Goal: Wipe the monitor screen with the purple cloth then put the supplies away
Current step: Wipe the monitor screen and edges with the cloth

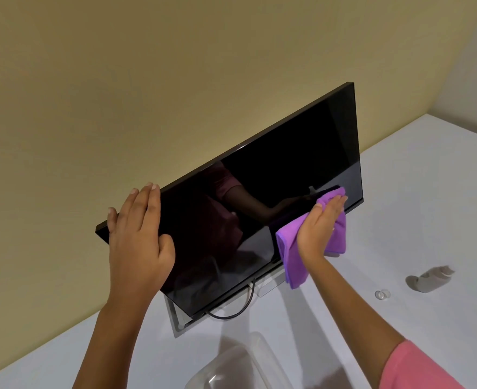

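A black monitor (259,192) stands on a white table (400,220), its dark screen switched off and reflecting a person. My left hand (137,240) lies over the monitor's upper left corner, fingers straight along the top edge and thumb on the screen. My right hand (320,228) presses the purple cloth (290,256) flat against the lower right part of the screen, fingers straight. The cloth hangs down below the monitor's bottom edge. A small bottle (430,279) lies on its side on the table to the right, its clear cap (382,294) off beside it.
A clear plastic container (240,363) sits on the table near me, below the monitor. A black cable (231,313) loops under the monitor by its stand (178,318). A beige wall rises close behind the monitor.
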Demonstrator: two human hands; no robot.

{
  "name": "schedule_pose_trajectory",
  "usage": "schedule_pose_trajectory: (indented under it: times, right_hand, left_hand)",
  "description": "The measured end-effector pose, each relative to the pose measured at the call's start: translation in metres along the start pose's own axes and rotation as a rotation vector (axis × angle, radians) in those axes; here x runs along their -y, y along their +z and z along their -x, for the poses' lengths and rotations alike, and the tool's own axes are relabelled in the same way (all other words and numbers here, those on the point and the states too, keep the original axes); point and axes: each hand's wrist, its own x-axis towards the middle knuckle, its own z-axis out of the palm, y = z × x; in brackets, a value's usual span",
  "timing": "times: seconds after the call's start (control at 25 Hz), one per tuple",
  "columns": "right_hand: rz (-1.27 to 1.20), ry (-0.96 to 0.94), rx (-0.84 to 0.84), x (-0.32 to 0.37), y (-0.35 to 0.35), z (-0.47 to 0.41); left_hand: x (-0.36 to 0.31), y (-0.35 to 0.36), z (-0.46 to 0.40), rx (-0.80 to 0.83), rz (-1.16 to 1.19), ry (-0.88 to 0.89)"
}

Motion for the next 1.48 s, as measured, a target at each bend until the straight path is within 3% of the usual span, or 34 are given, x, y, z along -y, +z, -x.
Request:
schedule_pose_trajectory:
  times: [0.08,0.2,0.36,0.44,0.52,0.68,0.92,1.16,1.28,1.44,1.48]
  right_hand:
    - [0.003,-0.051,-0.002,0.008,0.002,-0.004]
    - [0.001,-0.288,0.047,0.025,0.020,0.028]
    - [0.204,-0.590,0.222,0.014,0.042,0.100]
    - [0.363,-0.685,0.220,-0.008,0.047,0.129]
    - [0.383,-0.661,0.243,-0.030,0.046,0.141]
    - [0.023,-0.326,0.307,-0.041,0.026,0.120]
    - [0.045,-0.114,0.035,-0.010,0.018,0.045]
    - [0.102,-0.492,0.160,0.013,0.028,0.085]
    - [0.228,-0.594,0.326,-0.004,0.031,0.128]
    - [0.409,-0.563,0.431,-0.043,0.020,0.142]
    - [0.466,-0.604,0.389,-0.049,0.016,0.137]
  left_hand:
    - [0.001,0.001,0.000,-0.004,0.003,0.008]
    - [0.001,0.002,0.000,-0.008,-0.002,0.015]
    - [0.001,0.001,-0.001,-0.007,-0.009,0.017]
    - [0.002,0.000,0.000,-0.006,-0.008,0.019]
    - [0.003,0.000,0.000,-0.001,-0.002,0.027]
    - [0.003,-0.002,0.001,0.002,0.007,0.041]
    - [0.004,-0.004,0.001,0.018,0.021,0.046]
    - [0.003,-0.003,0.001,0.017,0.023,0.045]
    - [0.002,-0.002,0.001,0.004,0.030,0.041]
    - [0.005,-0.004,0.002,0.027,0.027,0.065]
    - [0.007,-0.005,0.002,0.036,0.024,0.073]
